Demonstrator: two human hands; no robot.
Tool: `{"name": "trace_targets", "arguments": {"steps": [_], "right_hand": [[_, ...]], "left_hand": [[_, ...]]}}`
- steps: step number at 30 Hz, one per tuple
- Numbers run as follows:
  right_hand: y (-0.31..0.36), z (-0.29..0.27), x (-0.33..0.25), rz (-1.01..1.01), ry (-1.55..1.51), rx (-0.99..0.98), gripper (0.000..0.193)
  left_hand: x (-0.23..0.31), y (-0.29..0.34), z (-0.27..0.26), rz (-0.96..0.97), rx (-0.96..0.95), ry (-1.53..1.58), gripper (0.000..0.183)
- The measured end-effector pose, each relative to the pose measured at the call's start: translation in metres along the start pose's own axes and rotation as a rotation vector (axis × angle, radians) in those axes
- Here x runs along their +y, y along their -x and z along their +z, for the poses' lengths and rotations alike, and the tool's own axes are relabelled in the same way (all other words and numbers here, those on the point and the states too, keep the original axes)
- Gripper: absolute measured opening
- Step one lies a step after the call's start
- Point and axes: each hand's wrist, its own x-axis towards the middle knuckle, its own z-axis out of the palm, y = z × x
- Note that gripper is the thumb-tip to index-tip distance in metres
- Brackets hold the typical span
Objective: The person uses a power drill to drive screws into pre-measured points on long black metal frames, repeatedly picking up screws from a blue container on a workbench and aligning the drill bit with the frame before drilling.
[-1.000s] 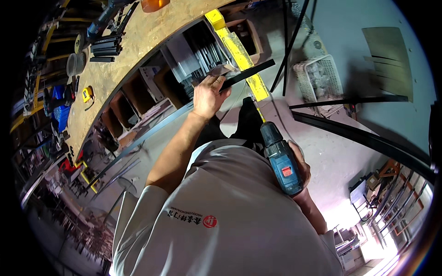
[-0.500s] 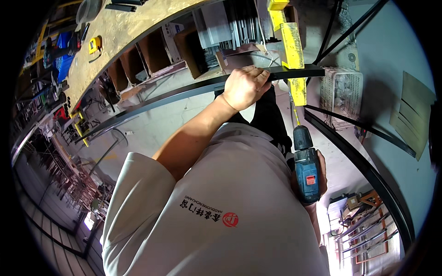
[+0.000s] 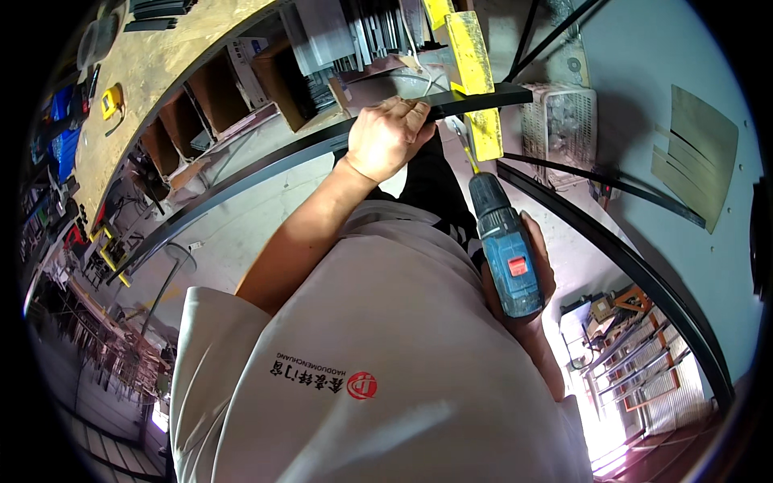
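My left hand (image 3: 388, 138) is closed over the long black metal profile (image 3: 266, 173), near its right end. In my right hand (image 3: 538, 278) is a blue and black cordless drill (image 3: 511, 262), its chuck pointing away from me. A long thin bit (image 3: 465, 147) with a yellowish part near the chuck reaches up toward the profile. Its tip lies close to the profile's near side, left of a yellow support bar (image 3: 485, 133); whether it touches I cannot tell. The profile's end rests on the yellow support. My right fingers are mostly hidden behind the drill.
A wooden workbench (image 3: 173, 48) with a yellow tape measure (image 3: 112, 102) stands at the far left, cardboard boxes (image 3: 286, 84) below it. To the right are a white plastic crate (image 3: 561, 121), another black profile (image 3: 620, 258) and a leaning pale panel (image 3: 699, 157).
The view has shifted, so the surroundings sit further left and higher. The drill has tilted, its bit now slanting up to the left beside the yellow support. My left hand keeps its hold.
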Motion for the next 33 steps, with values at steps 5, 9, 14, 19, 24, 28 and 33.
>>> {"name": "trace_targets", "arguments": {"steps": [5,9,14,19,24,28,33], "right_hand": [[-0.015,0.002,-0.009,-0.042,-0.044,-0.009,0.073],[-0.014,0.004,-0.005,0.046,-0.107,-0.049,0.073],[-0.023,0.003,-0.013,0.13,-0.16,-0.091,0.075],[-0.035,0.005,-0.021,0.087,-0.158,-0.066,0.072],[-0.039,0.002,-0.024,0.169,-0.152,-0.132,0.073],[-0.044,0.001,-0.031,0.197,-0.183,-0.144,0.075],[-0.053,-0.006,-0.04,0.235,-0.184,-0.189,0.077]], "left_hand": [[-0.002,0.003,0.001,0.029,0.02,-0.016,0.033],[-0.001,0.003,0.002,0.049,0.032,-0.021,0.034],[-0.003,0.002,0.003,0.061,0.037,-0.011,0.028],[-0.003,0.0,0.006,0.053,0.041,-0.028,0.017],[-0.003,0.004,0.009,0.035,0.04,-0.04,0.03],[-0.002,0.002,0.008,0.039,0.045,-0.04,0.028],[-0.003,0.003,0.009,0.04,0.056,-0.039,0.029]]}}
